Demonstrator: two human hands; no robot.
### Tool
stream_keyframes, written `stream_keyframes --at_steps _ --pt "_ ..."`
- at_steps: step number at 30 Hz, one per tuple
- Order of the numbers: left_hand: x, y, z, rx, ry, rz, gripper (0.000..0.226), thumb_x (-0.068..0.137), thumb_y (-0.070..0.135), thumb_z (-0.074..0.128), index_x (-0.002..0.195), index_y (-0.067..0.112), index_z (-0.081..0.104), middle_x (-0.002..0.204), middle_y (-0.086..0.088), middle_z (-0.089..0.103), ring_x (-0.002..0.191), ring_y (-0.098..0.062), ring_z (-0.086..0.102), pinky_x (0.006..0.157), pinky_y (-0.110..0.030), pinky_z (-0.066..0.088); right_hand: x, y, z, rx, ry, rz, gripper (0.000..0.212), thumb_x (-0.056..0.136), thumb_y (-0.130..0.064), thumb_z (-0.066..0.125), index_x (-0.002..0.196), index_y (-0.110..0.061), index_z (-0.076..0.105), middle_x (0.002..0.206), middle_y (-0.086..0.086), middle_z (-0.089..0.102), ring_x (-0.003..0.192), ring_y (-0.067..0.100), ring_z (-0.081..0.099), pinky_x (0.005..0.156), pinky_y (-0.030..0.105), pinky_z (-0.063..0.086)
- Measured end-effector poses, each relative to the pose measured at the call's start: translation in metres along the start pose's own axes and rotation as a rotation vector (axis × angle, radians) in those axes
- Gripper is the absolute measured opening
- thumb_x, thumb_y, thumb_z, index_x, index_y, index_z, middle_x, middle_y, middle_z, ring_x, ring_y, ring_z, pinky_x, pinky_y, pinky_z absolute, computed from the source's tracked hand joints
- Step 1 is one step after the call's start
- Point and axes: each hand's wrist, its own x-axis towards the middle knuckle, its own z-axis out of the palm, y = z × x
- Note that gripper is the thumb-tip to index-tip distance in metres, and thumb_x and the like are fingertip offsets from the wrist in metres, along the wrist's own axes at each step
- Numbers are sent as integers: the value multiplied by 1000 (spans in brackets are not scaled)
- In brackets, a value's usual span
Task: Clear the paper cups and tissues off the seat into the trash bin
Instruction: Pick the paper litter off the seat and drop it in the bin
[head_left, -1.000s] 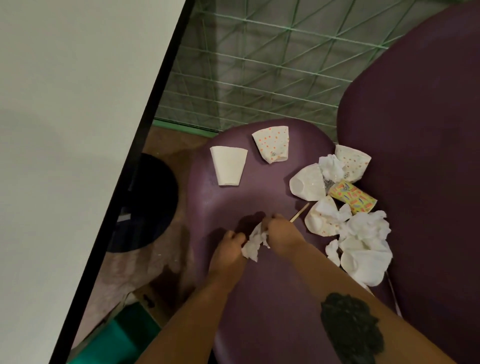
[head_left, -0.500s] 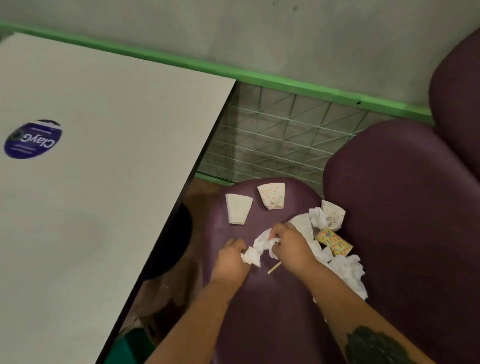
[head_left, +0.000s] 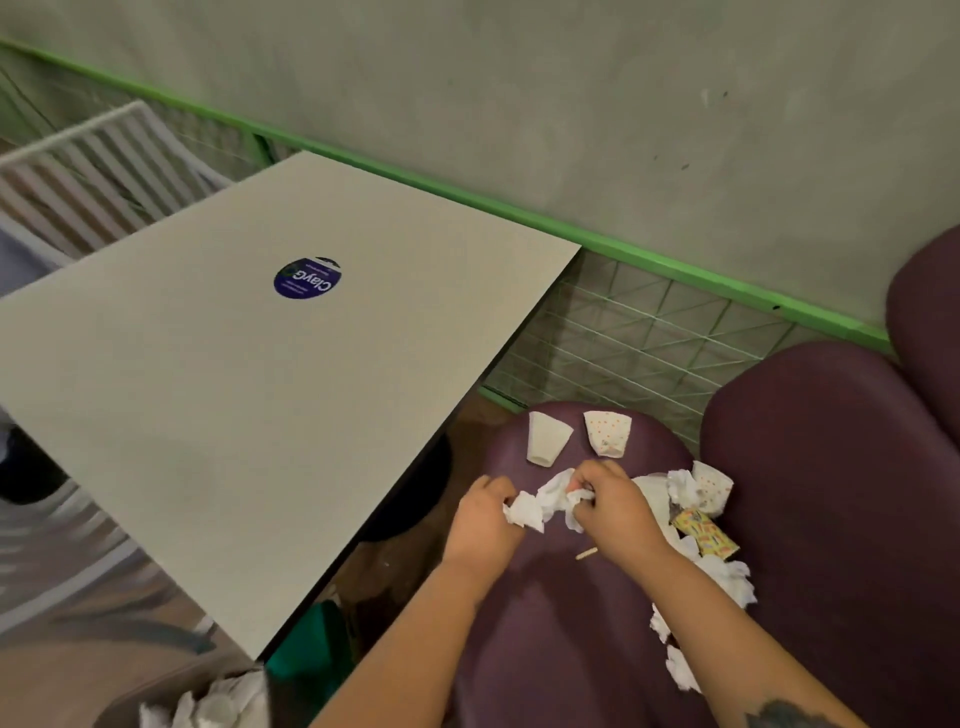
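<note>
1. Fingers: the left hand (head_left: 480, 519) is curled round one end of a wad of tissue (head_left: 545, 501), and the right hand (head_left: 613, 506) pinches the other end. Both are closed on it, with the paper bunched between them. I judge the two-handed hold serves to compress loose sheets into one lump that carries without shedding.
2. Beyond the fingertips, toward the seat's far edge, a plain paper cup (head_left: 545, 439) and a dotted paper cup (head_left: 607, 434) lie just beside each other, clear of both hands.
3. To the outside of the right hand, against the backrest, lies the remaining heap: a crushed dotted cup (head_left: 711, 486), a colourful wrapper (head_left: 706, 532) and more crumpled tissues (head_left: 730, 579) trailing back along the forearm. It sits where the seat (head_left: 545, 623) meets the backrest, so I expect it needs raking forward.
4. Just under the right wrist, a small wooden stick (head_left: 587, 554) rests on the seat.
5. Back from the left hand, low beside the table (head_left: 234, 389), white paper shows in what I take to be the trash bin (head_left: 208, 699). Its rim is blurred and I cannot confirm it.
6. Assessment: the clearing is at an early stage, and most litter remains on the seat.
</note>
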Motion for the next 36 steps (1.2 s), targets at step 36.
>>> stream_keyframes --at_steps 36 --pt "-309 -315 -180 -10 70 -637 38 77 12 65 114 16 60 114 -5 62 101 -23 60 87 -30 51 -200 -212 303 -191 -529 -160 36 85 -7 59 116 -26 60 119 -2 51 105 17 56 84 16 37"
